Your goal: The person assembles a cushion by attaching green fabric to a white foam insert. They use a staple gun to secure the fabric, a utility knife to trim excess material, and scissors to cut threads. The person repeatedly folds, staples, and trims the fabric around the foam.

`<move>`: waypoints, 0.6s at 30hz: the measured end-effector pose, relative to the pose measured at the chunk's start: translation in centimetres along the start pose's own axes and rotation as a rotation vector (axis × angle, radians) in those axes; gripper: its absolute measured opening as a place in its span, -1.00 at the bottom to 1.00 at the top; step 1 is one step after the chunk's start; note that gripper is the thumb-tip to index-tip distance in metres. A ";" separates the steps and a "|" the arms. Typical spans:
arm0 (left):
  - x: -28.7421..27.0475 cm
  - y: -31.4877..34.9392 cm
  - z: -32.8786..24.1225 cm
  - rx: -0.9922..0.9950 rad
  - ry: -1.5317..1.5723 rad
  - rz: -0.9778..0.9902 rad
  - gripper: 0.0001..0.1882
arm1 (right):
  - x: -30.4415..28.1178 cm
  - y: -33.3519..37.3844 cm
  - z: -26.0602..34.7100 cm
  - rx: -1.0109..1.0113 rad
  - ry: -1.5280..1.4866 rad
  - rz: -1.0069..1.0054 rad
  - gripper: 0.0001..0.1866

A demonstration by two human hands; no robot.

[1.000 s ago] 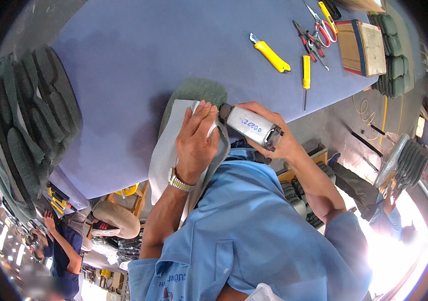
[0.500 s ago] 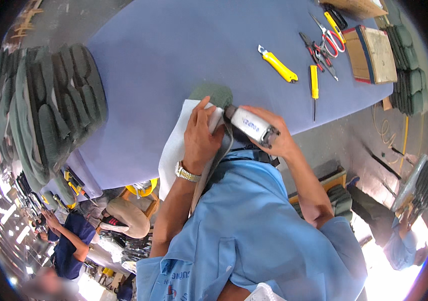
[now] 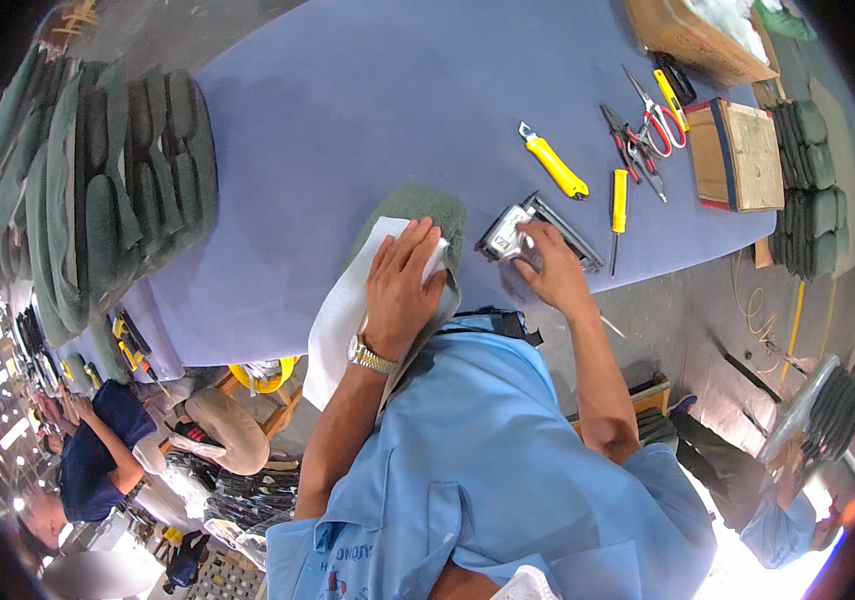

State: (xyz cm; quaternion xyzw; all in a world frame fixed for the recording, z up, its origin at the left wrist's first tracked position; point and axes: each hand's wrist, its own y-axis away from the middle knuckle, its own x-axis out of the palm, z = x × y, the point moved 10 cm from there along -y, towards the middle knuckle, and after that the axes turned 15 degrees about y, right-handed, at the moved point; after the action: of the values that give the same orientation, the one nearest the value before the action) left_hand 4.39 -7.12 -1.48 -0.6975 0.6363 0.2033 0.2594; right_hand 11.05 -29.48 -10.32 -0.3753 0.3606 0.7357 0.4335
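My left hand (image 3: 404, 285), with a metal watch on its wrist, lies flat with fingers stretched out. It presses a white sheet (image 3: 332, 340) down over a dark green padded piece (image 3: 437, 205) at the near edge of the table. The green piece shows beyond the fingertips and along the right side. To the right, a staple gun (image 3: 509, 232) with a white label lies on its side on the table. My right hand (image 3: 555, 272) is at it, fingertips touching its body and thumb apart; the grip looks loose.
Beyond lie a yellow utility knife (image 3: 555, 168), a yellow screwdriver (image 3: 618, 203), pliers (image 3: 635, 150) and red-handled scissors (image 3: 659, 125). Boxes (image 3: 737, 155) stand at the right edge. Stacked green pads (image 3: 127, 170) fill the left. Co-workers (image 3: 107, 455) are at both lower sides.
The staple gun has gone from the green piece's edge to the table at right, and my right hand has loosened on it. My left hand has flattened on the white sheet.
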 end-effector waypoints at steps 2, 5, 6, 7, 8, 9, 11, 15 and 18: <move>-0.3 0.0 -0.1 -0.004 0.011 -0.004 -0.32 | 0.5 -0.5 0.6 -0.039 0.026 0.075 -0.52; -0.2 0.1 0.2 -0.023 -0.003 0.016 -0.31 | -1.4 -2.4 -0.3 0.004 -0.073 -0.119 -0.56; -0.2 0.2 0.2 -0.053 -0.002 0.032 -0.31 | -1.7 -3.3 -1.1 0.002 -0.050 -0.190 -0.55; -0.4 0.0 -0.2 -0.074 0.000 0.048 -0.30 | -2.8 -4.2 -2.1 0.053 0.026 -0.318 -0.54; -0.5 -0.2 -0.5 -0.095 0.001 0.063 -0.30 | -3.8 -5.0 -3.1 0.103 0.103 -0.444 -0.53; -0.5 -0.2 -0.7 -0.104 0.021 0.083 -0.31 | -3.1 -6.1 -4.6 0.150 0.183 -0.431 -0.51; -0.7 -0.6 -1.4 -0.107 0.066 0.130 -0.34 | -2.3 -7.9 -7.5 0.260 0.346 -0.414 -0.48; -3.2 -0.4 -4.1 -0.040 0.098 0.075 -0.40 | -2.4 -10.1 -8.1 0.309 0.258 -0.212 -0.49; -4.5 -0.2 -3.8 -0.152 0.336 -0.031 -0.48 | -3.5 -9.8 -5.9 0.233 -0.232 -0.199 -0.52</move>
State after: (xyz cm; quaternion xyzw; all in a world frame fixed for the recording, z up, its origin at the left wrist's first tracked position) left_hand 3.94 -5.96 4.27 -0.7489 0.6428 0.1273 0.0991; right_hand 22.58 -32.28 -12.03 -0.2690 0.3521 0.6807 0.5833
